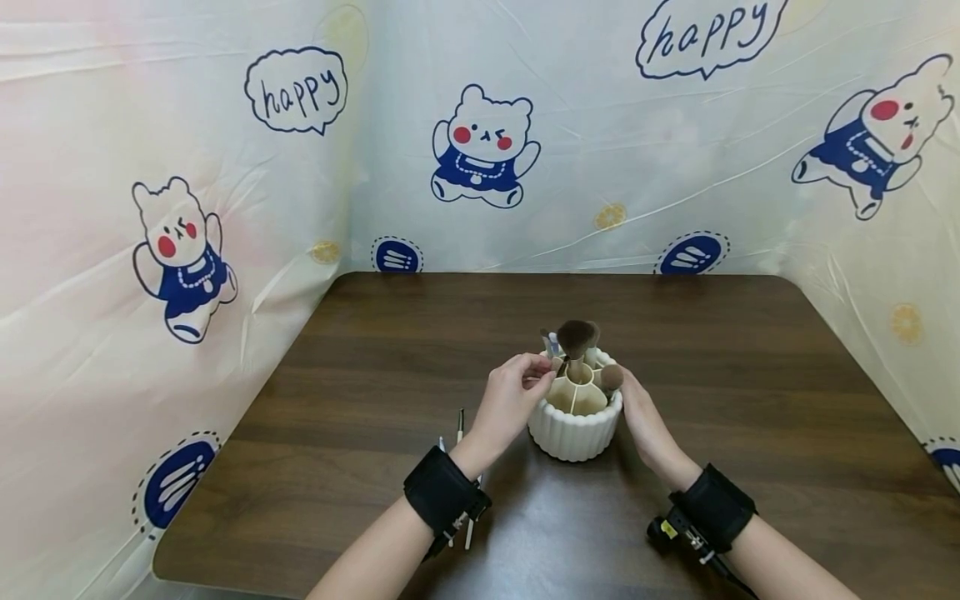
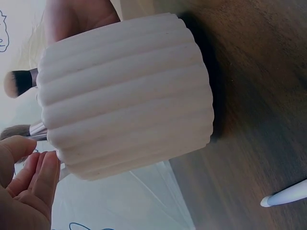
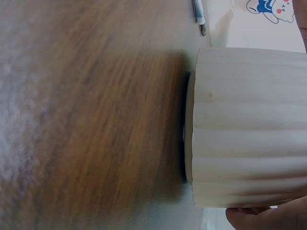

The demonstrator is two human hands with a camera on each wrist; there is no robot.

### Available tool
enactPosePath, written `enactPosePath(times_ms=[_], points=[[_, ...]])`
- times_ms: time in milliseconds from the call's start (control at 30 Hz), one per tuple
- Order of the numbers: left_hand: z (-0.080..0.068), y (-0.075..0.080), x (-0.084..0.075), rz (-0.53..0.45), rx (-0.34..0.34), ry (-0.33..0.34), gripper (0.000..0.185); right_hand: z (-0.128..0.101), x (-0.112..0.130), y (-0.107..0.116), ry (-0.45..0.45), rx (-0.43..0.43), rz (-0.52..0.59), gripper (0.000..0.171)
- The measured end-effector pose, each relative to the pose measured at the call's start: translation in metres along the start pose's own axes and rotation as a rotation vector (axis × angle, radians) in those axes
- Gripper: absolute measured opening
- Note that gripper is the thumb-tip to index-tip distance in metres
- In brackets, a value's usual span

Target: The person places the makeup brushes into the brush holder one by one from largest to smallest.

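Note:
A white ribbed round holder stands on the dark wooden table, split into compartments with several makeup brushes upright in it. My left hand reaches over its left rim and pinches a brush handle by the big dark brush. In the left wrist view my thumb touches a brush ferrule beside the holder. My right hand curls round the holder's right side, next to a brown brush head. The right wrist view shows the holder and a bit of my right hand.
Thin pens lie on the table left of the holder, partly under my left wrist; one white tip shows in the left wrist view. A cartoon-printed sheet walls the table on the left, back and right.

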State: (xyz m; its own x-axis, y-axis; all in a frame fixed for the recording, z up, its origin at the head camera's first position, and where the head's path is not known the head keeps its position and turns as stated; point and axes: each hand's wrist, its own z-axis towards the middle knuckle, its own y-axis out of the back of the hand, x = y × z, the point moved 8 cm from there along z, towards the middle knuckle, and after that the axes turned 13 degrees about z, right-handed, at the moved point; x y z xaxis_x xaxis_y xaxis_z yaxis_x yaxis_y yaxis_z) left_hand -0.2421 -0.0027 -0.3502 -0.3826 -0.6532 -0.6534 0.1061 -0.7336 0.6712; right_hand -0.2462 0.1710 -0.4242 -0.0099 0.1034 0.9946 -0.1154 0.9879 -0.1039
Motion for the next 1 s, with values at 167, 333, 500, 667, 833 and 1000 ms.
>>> enactPosePath(times_ms=[167,333,500,667,833,1000], points=[[-0.002,0.006,0.002,-0.002,-0.028,-0.008,0.014,0.001,-0.002,-0.001,-0.014,-0.004,-0.003,0.063],[-0.001,0.016,0.005,0.01,-0.061,-0.011,0.014,0.0,0.0,-0.001,-0.014,-0.003,-0.012,0.063],[0.0,0.029,0.01,0.016,-0.066,0.011,0.015,0.001,-0.001,-0.001,-0.014,-0.009,-0.007,0.061],[0.0,0.042,0.021,0.062,-0.058,0.037,0.015,0.001,-0.001,-0.001,-0.015,-0.015,0.004,0.059],[-0.001,0.056,0.038,0.103,-0.068,0.093,0.013,0.001,0.001,-0.001,-0.01,-0.012,0.009,0.06],[-0.004,0.063,0.057,0.143,-0.058,0.154,0.014,0.001,0.0,0.0,-0.016,-0.009,0.007,0.062]])
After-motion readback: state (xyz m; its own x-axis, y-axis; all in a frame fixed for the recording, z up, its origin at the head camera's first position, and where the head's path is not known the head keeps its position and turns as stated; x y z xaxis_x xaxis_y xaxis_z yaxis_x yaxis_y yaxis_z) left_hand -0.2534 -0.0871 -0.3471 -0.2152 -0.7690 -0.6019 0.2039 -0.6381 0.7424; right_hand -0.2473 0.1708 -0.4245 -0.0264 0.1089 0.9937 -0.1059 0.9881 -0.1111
